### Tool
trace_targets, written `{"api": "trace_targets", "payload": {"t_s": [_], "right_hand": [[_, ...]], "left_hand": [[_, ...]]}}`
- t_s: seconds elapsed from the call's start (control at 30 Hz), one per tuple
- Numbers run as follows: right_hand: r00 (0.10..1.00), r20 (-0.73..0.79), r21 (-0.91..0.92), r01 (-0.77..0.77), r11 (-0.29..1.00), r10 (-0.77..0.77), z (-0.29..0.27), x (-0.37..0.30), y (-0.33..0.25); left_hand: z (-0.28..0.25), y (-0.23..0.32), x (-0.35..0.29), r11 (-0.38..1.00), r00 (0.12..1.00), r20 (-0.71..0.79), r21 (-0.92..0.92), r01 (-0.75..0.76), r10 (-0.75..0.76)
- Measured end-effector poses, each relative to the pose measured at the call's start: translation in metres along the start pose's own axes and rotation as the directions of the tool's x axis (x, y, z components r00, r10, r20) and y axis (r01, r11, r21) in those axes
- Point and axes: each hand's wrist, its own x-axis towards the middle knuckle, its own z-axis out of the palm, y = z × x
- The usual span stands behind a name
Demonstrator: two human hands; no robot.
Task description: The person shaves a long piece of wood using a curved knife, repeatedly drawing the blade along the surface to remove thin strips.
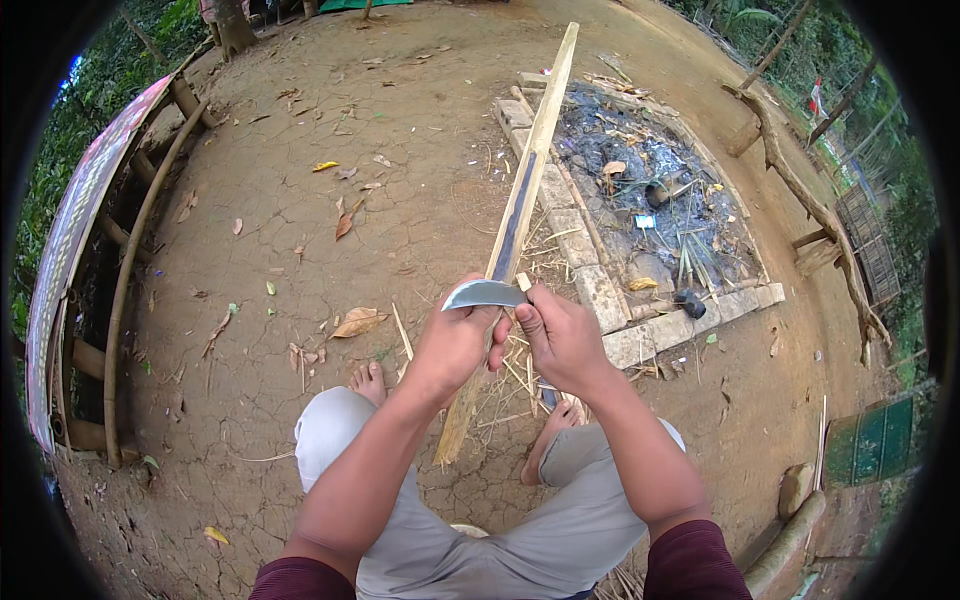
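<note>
- One long wooden strip (pixel 543 130) passes through the left hand (pixel 452 347), closed around it.
- Right hand (pixel 565 342), just beside, grips a curved knife (pixel 487 293).
- Strip's long axis points forward, slanting right.

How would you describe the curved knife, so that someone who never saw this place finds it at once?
Beside the block-edged ash pit, a long wooden strip slants down to the left hand. The curved knife crosses in front of the strip there, held in the right hand. Its shiny grey blade bends like a hook, unlike the straight strip.
</note>
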Motion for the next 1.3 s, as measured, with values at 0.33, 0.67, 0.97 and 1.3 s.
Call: {"api": "trace_targets", "payload": {"t_s": [0.33,0.67,0.97,1.3], "right_hand": [[0.987,-0.162,-0.264,-0.064,0.962,0.021,-0.006,0.019,0.013],[0.993,0.011,-0.136,0.115,0.984,-0.115,0.001,0.009,-0.003],[0.988,-0.15,-0.343,-0.011,0.939,-0.043,0.002,0.021,0.015],[0.881,-0.349,-0.362,-0.44,0.822,0.318,-0.058,0.045,0.09]], "left_hand": [[0.014,-0.009,-0.009,0.991,0.992,0.013,-0.048,0.127,-0.126],[0.005,0.0,-0.009,0.971,0.993,-0.055,-0.222,0.088,-0.102],[0.004,-0.004,-0.018,0.915,0.971,0.133,-0.329,0.233,-0.2],[0.018,-0.032,-0.042,0.936,0.906,0.294,-0.081,0.342,-0.306]]}}
